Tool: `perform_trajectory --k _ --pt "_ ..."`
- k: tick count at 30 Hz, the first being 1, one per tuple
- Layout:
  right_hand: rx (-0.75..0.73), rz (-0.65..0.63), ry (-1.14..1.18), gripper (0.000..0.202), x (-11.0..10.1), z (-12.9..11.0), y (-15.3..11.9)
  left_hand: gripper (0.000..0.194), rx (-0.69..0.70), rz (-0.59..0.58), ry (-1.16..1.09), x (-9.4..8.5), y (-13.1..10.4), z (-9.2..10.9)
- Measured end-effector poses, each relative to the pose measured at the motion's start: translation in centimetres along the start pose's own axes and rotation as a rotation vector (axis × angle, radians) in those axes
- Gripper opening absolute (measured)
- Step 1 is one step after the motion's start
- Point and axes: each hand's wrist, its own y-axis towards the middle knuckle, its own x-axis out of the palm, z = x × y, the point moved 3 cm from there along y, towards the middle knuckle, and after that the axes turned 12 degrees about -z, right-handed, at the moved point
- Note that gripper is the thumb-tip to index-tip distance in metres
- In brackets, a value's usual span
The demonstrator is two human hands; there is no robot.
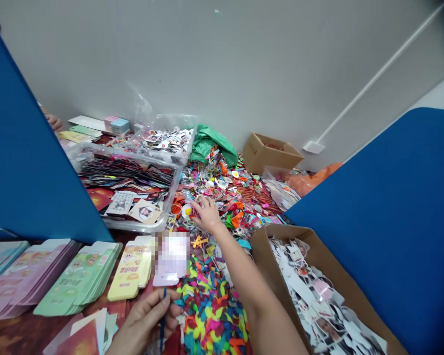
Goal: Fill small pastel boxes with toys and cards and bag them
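Observation:
My left hand [151, 315] is closed at the front, with a thin dark blue strip [162, 328] held between thumb and fingers; its exact kind is unclear. Just beyond it lies a pale purple card packet [167, 282], partly blurred out. Stretched forward, my right hand [207, 215] is over a heap of small mixed trinkets [222, 195], its fingers apart and nothing visible in them. A white disc with a yellow centre [187, 211] is close to its fingertips. Bright uninflated balloons [210, 305] are spread between my arms.
Stacks of yellow [124, 276], green [76, 281] and purple packets [29, 276] line the left. Behind stands a clear bin of cards [163, 224]. A cardboard box of cutouts [262, 251] sits at right. Blue partitions [33, 162] flank both sides. Another person's hand [54, 122] shows far left.

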Motion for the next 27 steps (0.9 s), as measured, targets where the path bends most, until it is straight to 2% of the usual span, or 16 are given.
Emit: perform_trajectory --k 2,5,8,11,16,23,27 --pt "0.004 0.004 -0.007 0.068 0.2 -0.6 0.6 0.055 -0.007 0.006 -0.013 0.1 -0.1 0.2" --pt "0.076 0.008 -0.012 0.049 0.1 1.2 0.1 0.059 -0.019 0.053 -0.059 -0.3 -0.4 0.4" --pt "0.124 -0.082 -0.026 0.037 0.5 3.8 -1.6 0.059 -0.006 0.077 -0.085 -0.8 -0.4 0.5" --pt "0.131 -0.19 -0.052 0.031 1.7 4.9 -3.3 0.057 0.001 0.057 -0.077 -0.6 -0.1 0.3" --pt "0.197 -0.247 -0.092 0.035 2.9 4.3 -3.7 0.048 -0.015 0.025 -0.076 0.9 -0.1 0.1" --pt "0.12 -0.314 -0.119 0.034 2.5 3.2 -3.6 0.048 -0.009 0.012 -0.12 1.2 -0.3 -0.3" --pt "0.112 -0.276 -0.074 0.024 1.3 3.2 -4.3 0.049 -0.005 0.031 -0.112 1.0 -0.1 -0.5"
